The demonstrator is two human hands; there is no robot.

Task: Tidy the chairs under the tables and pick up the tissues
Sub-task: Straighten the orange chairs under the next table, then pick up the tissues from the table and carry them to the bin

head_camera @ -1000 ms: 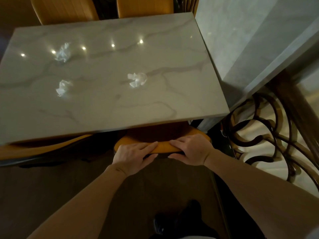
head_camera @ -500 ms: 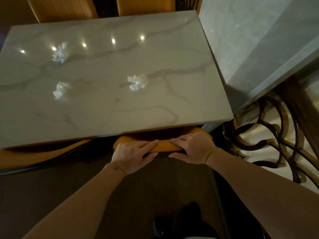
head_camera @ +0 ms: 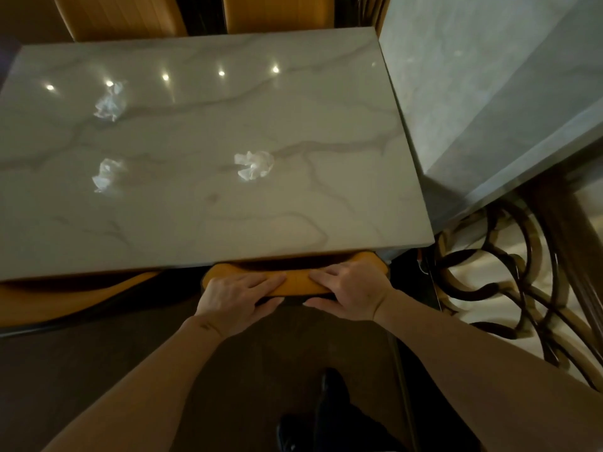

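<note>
Pushed further in over the last second, the orange chair [head_camera: 293, 282] now shows only the curved top of its back beyond the near edge of the marble table [head_camera: 228, 220]; the seat is hidden beneath. Both hands grip that chair top. Left hand [head_camera: 236, 300] has its fingers laid close together over the top, thumb underneath, clamped on it. Right hand [head_camera: 350, 290] mirrors this just beside it, fingers together on top, thumb below.

That suggests this chair is nearly tucked. A second orange chair [head_camera: 65, 295] to the left looks less tidy, angled out from the table.

Three crumpled white tissues lie untouched on the table: one central [head_camera: 254, 164], two at the left [head_camera: 107, 174] [head_camera: 111, 102]. Two more chair backs [head_camera: 277, 11] stand at the far side.

No brand, label or writing is readable anywhere.
</note>
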